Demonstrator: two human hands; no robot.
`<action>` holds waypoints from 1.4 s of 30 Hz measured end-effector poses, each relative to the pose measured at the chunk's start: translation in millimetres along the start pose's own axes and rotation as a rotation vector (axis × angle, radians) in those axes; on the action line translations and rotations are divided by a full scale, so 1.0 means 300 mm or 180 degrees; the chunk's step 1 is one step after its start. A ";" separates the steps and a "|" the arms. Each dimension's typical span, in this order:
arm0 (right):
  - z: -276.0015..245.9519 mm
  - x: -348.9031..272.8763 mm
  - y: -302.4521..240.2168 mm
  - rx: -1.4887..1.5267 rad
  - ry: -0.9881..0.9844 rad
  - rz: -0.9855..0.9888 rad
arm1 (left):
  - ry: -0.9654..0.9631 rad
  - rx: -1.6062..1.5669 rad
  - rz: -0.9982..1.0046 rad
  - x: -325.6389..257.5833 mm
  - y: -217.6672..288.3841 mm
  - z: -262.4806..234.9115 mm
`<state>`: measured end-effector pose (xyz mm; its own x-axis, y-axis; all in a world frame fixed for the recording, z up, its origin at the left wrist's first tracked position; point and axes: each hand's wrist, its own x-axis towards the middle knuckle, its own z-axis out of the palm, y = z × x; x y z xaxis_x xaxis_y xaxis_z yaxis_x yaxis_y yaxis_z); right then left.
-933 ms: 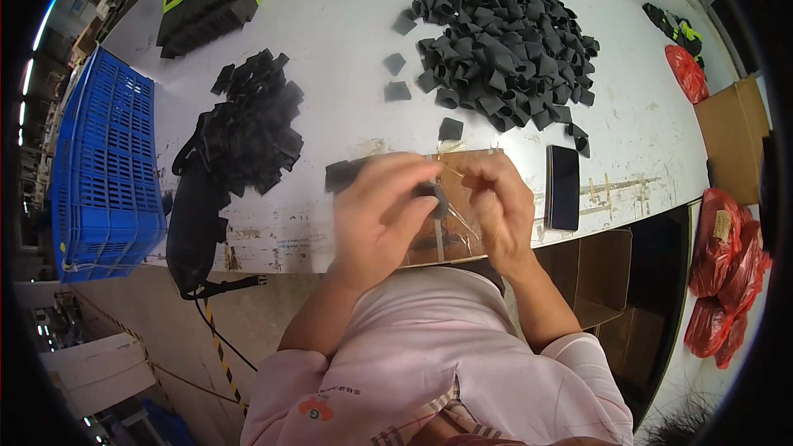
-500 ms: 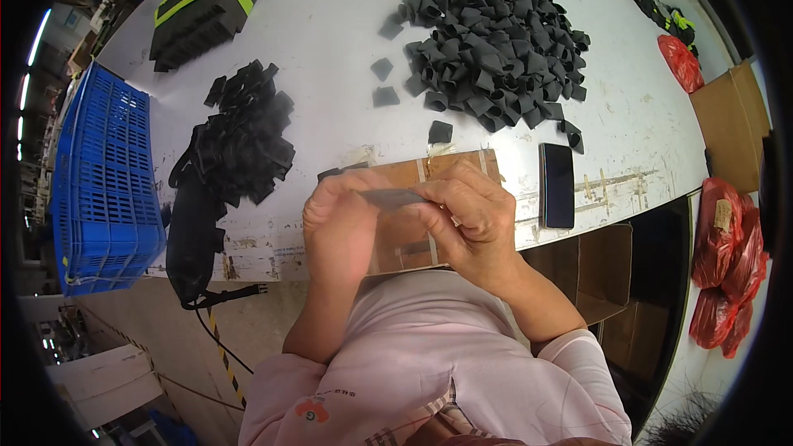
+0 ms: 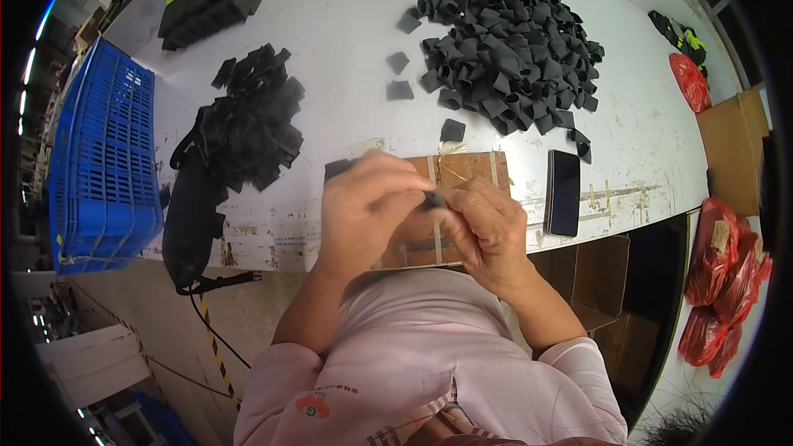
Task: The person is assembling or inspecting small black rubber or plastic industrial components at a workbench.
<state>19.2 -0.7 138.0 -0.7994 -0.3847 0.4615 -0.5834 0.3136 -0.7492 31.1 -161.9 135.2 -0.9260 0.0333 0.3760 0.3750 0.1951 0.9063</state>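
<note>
Between my hands, over a brown board [image 3: 471, 167] at the table's front edge, is a small dark grey fabric piece [image 3: 433, 200]. My left hand [image 3: 368, 215], smeared by motion, has its fingertips pinched on the left end of the piece. My right hand [image 3: 489, 227] is closed on the other end with thumb and forefinger. The fingers cover most of the piece. Beyond my hands lies a large heap of similar dark grey, tube-like pieces [image 3: 512, 58], with a few loose ones [image 3: 453, 130] at its near left side.
A phone [image 3: 564, 194] lies right of the board. On the left are a pile of black pieces [image 3: 248, 124], a long black pouch-like thing [image 3: 188, 235], a blue crate [image 3: 107, 165] and a grey stack with a lime band [image 3: 219, 0]. Red bags [image 3: 714, 260] hang at right.
My left hand has moved right, closer to my right hand. The fabric piece, stretched flat between them before, is now mostly covered by fingers. The whole view has shifted slightly.
</note>
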 end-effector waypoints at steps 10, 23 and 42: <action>-0.086 0.114 0.168 0.0781 0.0860 0.1382 | 0.0965 0.1293 -0.1019 -0.123 -0.295 -0.072; 0.156 -0.168 0.132 0.1196 -0.1172 0.2160 | -0.0020 0.2753 0.0189 -0.188 -0.336 -0.055; 0.171 -0.159 0.151 0.3732 -0.0595 0.3616 | 0.0817 -0.2093 -0.2627 -0.255 -0.156 0.050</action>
<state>38.5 -12.8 57.6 -0.6380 -0.5509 -0.5380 0.7448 -0.2642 -0.6127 83.8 -159.0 61.0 -0.8952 -0.0882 -0.4369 -0.3388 -0.5024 0.7955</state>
